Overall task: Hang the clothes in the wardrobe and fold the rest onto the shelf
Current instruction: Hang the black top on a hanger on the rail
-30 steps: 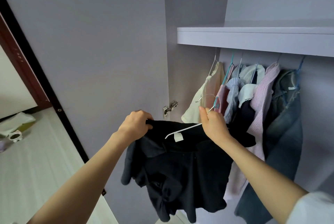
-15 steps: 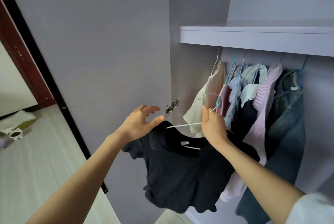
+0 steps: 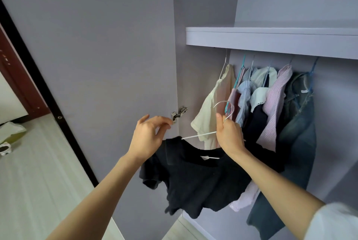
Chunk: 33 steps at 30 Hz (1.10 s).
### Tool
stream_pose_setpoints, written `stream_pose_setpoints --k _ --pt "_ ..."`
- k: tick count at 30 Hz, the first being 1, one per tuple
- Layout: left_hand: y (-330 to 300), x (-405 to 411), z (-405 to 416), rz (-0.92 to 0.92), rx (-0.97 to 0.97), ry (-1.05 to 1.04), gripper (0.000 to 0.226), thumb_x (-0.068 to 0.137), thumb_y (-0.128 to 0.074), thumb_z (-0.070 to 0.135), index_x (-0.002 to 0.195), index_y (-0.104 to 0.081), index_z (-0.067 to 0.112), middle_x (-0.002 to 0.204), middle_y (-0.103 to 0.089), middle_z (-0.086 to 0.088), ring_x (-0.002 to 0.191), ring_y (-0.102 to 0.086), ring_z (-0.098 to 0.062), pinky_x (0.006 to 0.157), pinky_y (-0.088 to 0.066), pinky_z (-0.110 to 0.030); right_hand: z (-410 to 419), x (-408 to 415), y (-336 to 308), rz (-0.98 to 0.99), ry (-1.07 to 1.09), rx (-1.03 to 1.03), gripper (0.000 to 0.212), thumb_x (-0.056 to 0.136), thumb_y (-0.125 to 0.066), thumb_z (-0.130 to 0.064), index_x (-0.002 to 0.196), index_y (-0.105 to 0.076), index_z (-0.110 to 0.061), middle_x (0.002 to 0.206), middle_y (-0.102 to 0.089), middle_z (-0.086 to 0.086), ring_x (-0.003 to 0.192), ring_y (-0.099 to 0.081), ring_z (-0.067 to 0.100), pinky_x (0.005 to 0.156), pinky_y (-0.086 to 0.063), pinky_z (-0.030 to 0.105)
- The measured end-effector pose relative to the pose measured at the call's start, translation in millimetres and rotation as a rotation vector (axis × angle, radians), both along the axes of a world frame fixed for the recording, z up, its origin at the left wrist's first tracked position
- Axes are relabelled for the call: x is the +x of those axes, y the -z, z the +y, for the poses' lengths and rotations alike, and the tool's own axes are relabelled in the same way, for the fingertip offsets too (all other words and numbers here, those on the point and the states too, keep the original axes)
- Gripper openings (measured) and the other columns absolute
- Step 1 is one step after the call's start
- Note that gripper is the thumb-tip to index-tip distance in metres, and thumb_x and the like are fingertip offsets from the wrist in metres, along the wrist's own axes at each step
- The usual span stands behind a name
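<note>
Closest to the camera, two bare forearms reach up and forward into an open wardrobe. At the right, the right hand (image 3: 229, 135) has its grip curled round the neck of a white wire hanger (image 3: 199, 135), just under the silver hook (image 3: 224, 109), with the thumb pointing up. A black short-sleeved top (image 3: 195, 181) hangs from that hanger below both hands, its collar at the level of the wrists and its hem hanging free in front of the wardrobe opening. The left hand (image 3: 148, 136) is raised beside the left end of the hanger, its grip loose and holding nothing, fingers gently bent with the tips near a metal hinge (image 3: 179, 114); whether the heel of the hand touches the top's shoulder cannot be told. Behind the left hand stands the open grey wardrobe door (image 3: 96, 65). Farther in, a row of clothes hangs under a pale shelf (image 3: 271, 40): a cream blouse (image 3: 211, 112), a pink piece, a light blue frilled piece, a dark garment with a white collar, a pink striped shirt (image 3: 276, 108) and blue jeans (image 3: 296, 139) at the far right. Off to the left, beyond the door's edge, lies a light wooden floor (image 3: 38, 172) with a small white thing on it.
</note>
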<state>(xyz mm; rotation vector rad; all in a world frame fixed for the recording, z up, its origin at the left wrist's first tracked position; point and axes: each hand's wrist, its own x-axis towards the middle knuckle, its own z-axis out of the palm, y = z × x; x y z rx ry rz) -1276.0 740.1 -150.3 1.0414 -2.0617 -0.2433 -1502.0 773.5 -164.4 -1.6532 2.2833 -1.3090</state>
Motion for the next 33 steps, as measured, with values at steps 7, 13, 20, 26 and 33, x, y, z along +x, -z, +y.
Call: stream_pose_setpoints --k 7,13,20,26,33 --pt "17 -17 4 -0.28 0.316 0.138 0.032 0.095 -0.05 0.036 0.123 -0.059 0.023 0.121 -0.058 0.004 0.105 -0.058 -0.017 0.094 -0.044 -0.033 12 -3 -16 0.044 -0.042 -0.03 0.049 0.1 -0.034 -0.034 0.071 -0.053 0.0 0.072 -0.062 0.024 0.079 -0.058 0.042 0.069 -0.041 0.038" --pt "18 -50 10 -0.335 0.171 0.107 0.022 0.1 -0.04 0.026 0.095 -0.061 0.024 0.084 -0.065 0.015 0.085 -0.061 -0.015 0.074 -0.047 -0.03 22 -6 -24 -0.05 -0.223 -0.009 0.038 0.094 -0.051 -0.034 0.063 -0.039 -0.017 0.052 -0.04 -0.006 0.05 -0.039 0.009 0.059 -0.033 0.028" --pt "19 -44 4 -0.231 0.031 -0.017 0.02 0.098 -0.044 0.025 0.095 -0.064 0.027 0.072 -0.059 0.023 0.076 -0.063 -0.015 0.064 -0.039 -0.025 57 -62 -11 0.245 -0.147 0.041 0.027 0.088 -0.06 -0.029 0.111 -0.061 -0.014 0.105 -0.061 -0.001 0.102 -0.053 0.019 0.09 -0.04 0.037" --pt "19 -46 8 -0.208 -0.008 -0.019 0.017 0.096 -0.05 0.022 0.094 -0.066 0.026 0.076 -0.067 0.019 0.075 -0.065 -0.02 0.063 -0.039 -0.026 64 -79 10 0.19 -0.088 0.056 0.022 0.087 -0.065 -0.02 0.104 -0.064 -0.005 0.1 -0.058 0.005 0.101 -0.055 0.023 0.085 -0.045 0.035" --pt "18 -47 7 -0.261 -0.049 -0.091 0.017 0.091 -0.053 0.011 0.089 -0.066 0.022 0.072 -0.066 0.002 0.067 -0.057 -0.034 0.058 -0.038 -0.029 72 -81 5 0.277 -0.019 -0.235 0.004 0.083 -0.068 -0.006 0.086 -0.067 -0.004 0.085 -0.06 0.004 0.083 -0.058 0.021 0.073 -0.049 0.032"
